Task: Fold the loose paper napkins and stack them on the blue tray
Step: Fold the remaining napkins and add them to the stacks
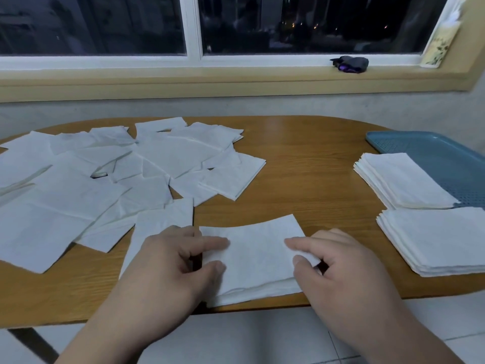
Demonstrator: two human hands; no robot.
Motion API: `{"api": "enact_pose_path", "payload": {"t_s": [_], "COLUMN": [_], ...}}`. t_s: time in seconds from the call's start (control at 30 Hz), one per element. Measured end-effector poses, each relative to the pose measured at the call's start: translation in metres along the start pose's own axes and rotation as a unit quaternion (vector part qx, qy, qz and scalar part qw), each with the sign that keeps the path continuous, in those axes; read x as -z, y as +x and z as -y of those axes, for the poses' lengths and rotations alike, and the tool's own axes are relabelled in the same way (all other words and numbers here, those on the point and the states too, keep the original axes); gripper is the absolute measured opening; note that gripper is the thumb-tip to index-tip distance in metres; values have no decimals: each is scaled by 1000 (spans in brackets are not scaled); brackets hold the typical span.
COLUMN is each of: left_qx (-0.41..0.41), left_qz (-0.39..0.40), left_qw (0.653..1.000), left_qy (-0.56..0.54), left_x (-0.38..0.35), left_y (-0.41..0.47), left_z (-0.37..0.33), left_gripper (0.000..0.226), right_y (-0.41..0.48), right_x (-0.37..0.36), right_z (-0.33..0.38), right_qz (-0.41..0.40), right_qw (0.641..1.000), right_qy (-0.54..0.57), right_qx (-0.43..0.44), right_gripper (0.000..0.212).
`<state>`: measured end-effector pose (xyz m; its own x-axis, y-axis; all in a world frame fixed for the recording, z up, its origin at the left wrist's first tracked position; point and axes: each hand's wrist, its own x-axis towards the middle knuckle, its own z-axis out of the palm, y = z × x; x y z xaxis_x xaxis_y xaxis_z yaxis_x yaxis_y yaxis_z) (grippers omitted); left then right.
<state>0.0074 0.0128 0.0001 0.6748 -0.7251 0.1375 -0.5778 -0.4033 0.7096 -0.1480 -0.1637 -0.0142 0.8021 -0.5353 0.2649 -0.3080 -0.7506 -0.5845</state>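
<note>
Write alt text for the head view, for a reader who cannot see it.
On a wooden table, a person's left hand presses a folded white napkin while the right hand pinches its right edge. Loose napkins lie scattered on the left; two stacks of folded napkins sit at the blue tray on the right.
</note>
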Motion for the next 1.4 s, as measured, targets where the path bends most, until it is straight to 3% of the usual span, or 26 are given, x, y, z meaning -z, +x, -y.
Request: {"api": "enact_pose_path", "payload": {"t_s": [0.4, 0.67, 0.83, 0.97, 1.13, 1.4], "left_qx": [-55, -78, -87, -109, -190, -240], "left_qz": [11, 1, -40, -64, 3, 19], "left_qw": [995, 991, 988, 986, 971, 956], "left_qy": [84, 108, 123, 112, 149, 169], "left_x": [-3, -6, -8, -7, -3, -10], "left_y": [-2, -2, -4, -6, -7, -3], "left_z": [8, 12, 14, 15, 13, 22], "left_gripper": [35, 39, 42, 42, 26, 51], "right_y": [-7, -9, -9, -8, -5, -6], "right_x": [-11, -11, -9, -8, -7, -5], "right_z": [-6, -7, -8, -9, -12, -7], "right_qz": [-81, -98, -116, -90, -36, 0], "right_qw": [989, 986, 985, 985, 987, 991], "right_qy": [-102, -120, -122, -126, -125, -115], "right_qx": [66, 64, 45, 74, 90, 63], "right_gripper": [39, 40, 29, 28, 37, 40]}}
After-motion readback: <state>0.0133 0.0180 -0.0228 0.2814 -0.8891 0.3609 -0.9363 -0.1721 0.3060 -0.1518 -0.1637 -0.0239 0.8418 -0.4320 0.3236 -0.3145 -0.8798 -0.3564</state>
